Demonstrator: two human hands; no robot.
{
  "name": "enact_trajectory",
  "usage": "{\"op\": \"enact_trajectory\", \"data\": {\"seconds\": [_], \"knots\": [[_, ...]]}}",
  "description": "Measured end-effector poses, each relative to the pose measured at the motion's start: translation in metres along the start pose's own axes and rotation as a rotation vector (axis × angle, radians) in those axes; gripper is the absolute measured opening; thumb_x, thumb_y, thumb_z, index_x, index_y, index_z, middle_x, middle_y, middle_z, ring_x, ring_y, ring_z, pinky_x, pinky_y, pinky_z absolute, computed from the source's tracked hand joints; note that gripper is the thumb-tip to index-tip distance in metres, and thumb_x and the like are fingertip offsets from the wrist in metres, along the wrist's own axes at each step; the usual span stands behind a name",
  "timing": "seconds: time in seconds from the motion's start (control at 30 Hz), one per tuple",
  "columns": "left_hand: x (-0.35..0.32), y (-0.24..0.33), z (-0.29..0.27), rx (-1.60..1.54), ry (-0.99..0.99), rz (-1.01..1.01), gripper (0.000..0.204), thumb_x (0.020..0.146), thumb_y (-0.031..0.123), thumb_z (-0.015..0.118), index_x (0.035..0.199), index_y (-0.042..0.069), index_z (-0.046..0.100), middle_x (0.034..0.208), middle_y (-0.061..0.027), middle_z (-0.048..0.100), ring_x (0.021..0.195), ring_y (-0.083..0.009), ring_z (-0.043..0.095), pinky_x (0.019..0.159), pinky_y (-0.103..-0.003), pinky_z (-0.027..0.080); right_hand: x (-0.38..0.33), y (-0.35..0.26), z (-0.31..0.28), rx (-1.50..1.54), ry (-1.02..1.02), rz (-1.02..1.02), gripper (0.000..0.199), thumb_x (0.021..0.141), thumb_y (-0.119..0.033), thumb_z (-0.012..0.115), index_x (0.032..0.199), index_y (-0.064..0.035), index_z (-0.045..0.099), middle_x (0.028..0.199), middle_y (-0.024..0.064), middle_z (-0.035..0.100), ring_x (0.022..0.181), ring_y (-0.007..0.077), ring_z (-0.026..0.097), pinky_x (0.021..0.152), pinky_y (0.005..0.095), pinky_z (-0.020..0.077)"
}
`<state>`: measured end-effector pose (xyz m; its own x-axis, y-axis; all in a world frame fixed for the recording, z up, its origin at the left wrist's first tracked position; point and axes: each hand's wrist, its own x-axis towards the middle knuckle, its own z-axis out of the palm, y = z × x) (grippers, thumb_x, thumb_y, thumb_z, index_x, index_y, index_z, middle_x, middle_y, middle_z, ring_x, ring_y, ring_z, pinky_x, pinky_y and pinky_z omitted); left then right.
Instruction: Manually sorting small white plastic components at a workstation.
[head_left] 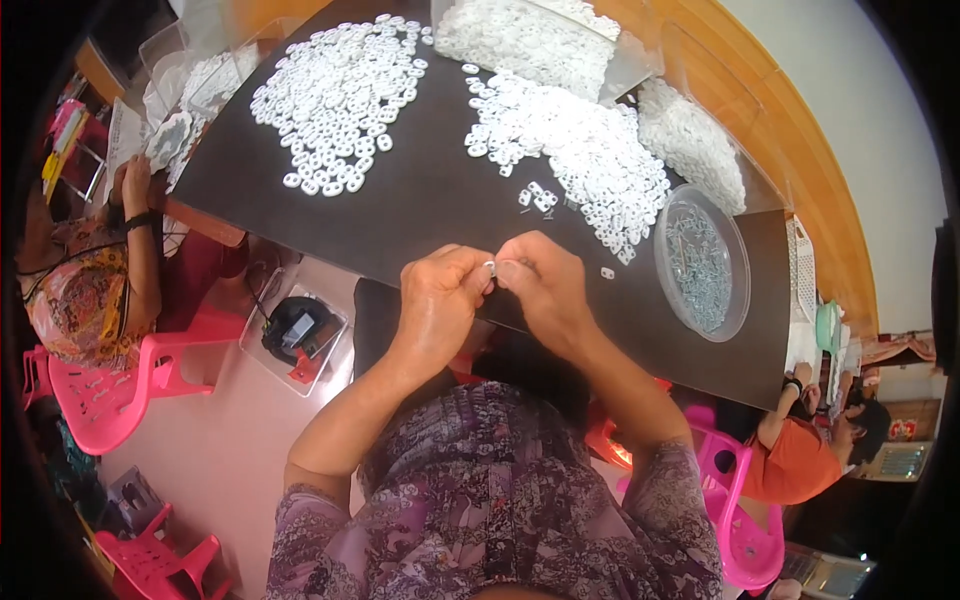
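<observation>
Close together above the table's near edge, my two hands meet fingertip to fingertip. My left hand [438,296] is closed in a pinch on a small white plastic piece [490,266], only part of which shows. My right hand [546,290] is also closed, thumb and fingers pressed together right beside that piece; what it grips is hidden. Beyond my hands lie a few white two-holed plastic pieces [541,198] with some small screws. A single white piece [607,273] sits to the right of my right hand.
Left on the dark table [410,190] spreads a pile of white oval pieces [345,90]; another heap [590,160] lies right, before clear bins [525,40]. A round clear tub [705,270] holds many screws. Co-workers sit at left and right near pink chairs [110,400].
</observation>
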<state>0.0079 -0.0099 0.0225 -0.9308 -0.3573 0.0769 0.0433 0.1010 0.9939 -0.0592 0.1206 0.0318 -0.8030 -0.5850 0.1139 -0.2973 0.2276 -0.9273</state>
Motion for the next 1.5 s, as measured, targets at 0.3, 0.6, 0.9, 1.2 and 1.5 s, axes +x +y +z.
{"op": "enact_trajectory", "data": {"seconds": [0.3, 0.6, 0.9, 1.2, 1.5], "knots": [[0.006, -0.005, 0.0, -0.144, -0.052, -0.114, 0.015, 0.088, 0.008, 0.058, 0.094, -0.002, 0.067, 0.076, -0.0023, 0.061, 0.062, -0.0064, 0.053, 0.056, -0.019, 0.042, 0.0, 0.014, -0.004, -0.051, 0.068, -0.058, 0.007, 0.085, -0.003, 0.055, 0.089, 0.0018, 0.058, 0.077, 0.005, 0.061, 0.072, 0.0089, 0.056, 0.065, 0.0232, 0.0448], [0.016, -0.005, -0.003, -0.371, -0.025, -0.201, 0.018, 0.087, 0.008, 0.058, 0.101, -0.001, 0.065, 0.074, -0.0023, 0.062, 0.061, -0.0052, 0.053, 0.054, -0.018, 0.041, 0.028, 0.029, -0.064, -0.259, 0.303, 0.007, 0.014, 0.082, -0.003, 0.058, 0.094, -0.0006, 0.066, 0.083, 0.0065, 0.063, 0.08, 0.0135, 0.058, 0.073, 0.0257, 0.0453], [0.021, -0.007, 0.001, -0.427, -0.022, -0.257, 0.017, 0.087, 0.007, 0.059, 0.1, -0.003, 0.064, 0.075, -0.0044, 0.063, 0.06, -0.0063, 0.054, 0.055, -0.019, 0.042, 0.086, 0.032, -0.057, -0.828, 0.321, -0.413, 0.005, 0.075, -0.007, 0.064, 0.08, -0.0055, 0.065, 0.074, 0.012, 0.061, 0.073, 0.0301, 0.057, 0.068, 0.0371, 0.0451], [0.021, -0.013, -0.004, -0.43, -0.021, -0.219, 0.017, 0.087, 0.009, 0.059, 0.1, -0.001, 0.065, 0.076, -0.0035, 0.064, 0.063, -0.0046, 0.054, 0.056, -0.017, 0.042, 0.01, 0.022, -0.129, -0.695, 0.192, -0.021, 0.009, 0.074, -0.003, 0.065, 0.083, -0.0001, 0.067, 0.08, 0.0108, 0.064, 0.075, 0.0179, 0.06, 0.069, 0.0293, 0.0458], [0.015, -0.016, 0.0, -0.443, -0.005, -0.208, 0.018, 0.087, 0.01, 0.061, 0.1, -0.002, 0.065, 0.076, -0.005, 0.064, 0.062, -0.006, 0.054, 0.056, -0.018, 0.042, 0.058, 0.026, -0.065, -0.712, 0.15, -0.359, 0.016, 0.077, -0.005, 0.063, 0.093, -0.0053, 0.067, 0.079, 0.0109, 0.061, 0.076, 0.0273, 0.058, 0.069, 0.0353, 0.0457]]}}
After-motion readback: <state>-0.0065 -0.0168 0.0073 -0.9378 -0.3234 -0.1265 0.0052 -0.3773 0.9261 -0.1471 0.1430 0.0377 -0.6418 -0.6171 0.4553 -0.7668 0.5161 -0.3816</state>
